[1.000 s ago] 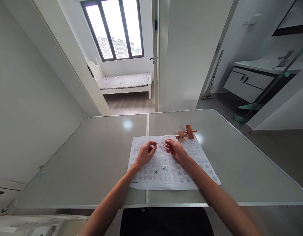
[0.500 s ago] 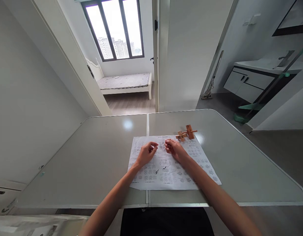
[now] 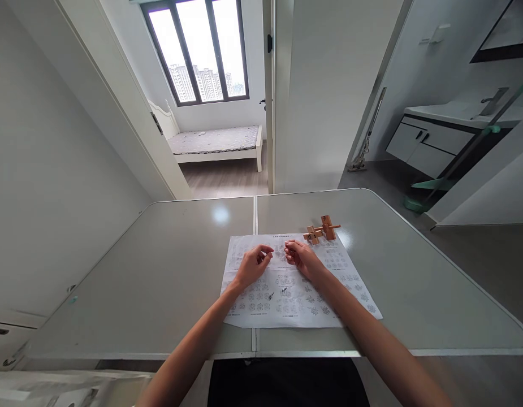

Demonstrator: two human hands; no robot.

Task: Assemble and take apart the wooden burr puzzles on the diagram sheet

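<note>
A large white sheet of paper (image 3: 301, 320), printed with rows of small line diagrams, lies across the table seam. My left hand (image 3: 256, 264) rests on its upper left part, fingers loosely bent with a gap to the thumb and nothing visible between them. Facing it, my right hand (image 3: 301, 256) rests on the sheet with half-curled fingers slightly apart; no held object shows. A small space separates the two hands. Just beyond my right hand, a brown wooden interlocking puzzle piece (image 3: 313, 235) lies on the sheet's top edge, touching a second wooden piece (image 3: 328, 227) with a rod through it.
The grey table (image 3: 159, 282) has a pale metal rim and a central seam (image 3: 255, 215). Past its far edge are a door (image 3: 329, 96) and a bed (image 3: 221, 140) under a window. A washbasin cabinet (image 3: 431, 141) and a mop (image 3: 367, 135) stand to the right.
</note>
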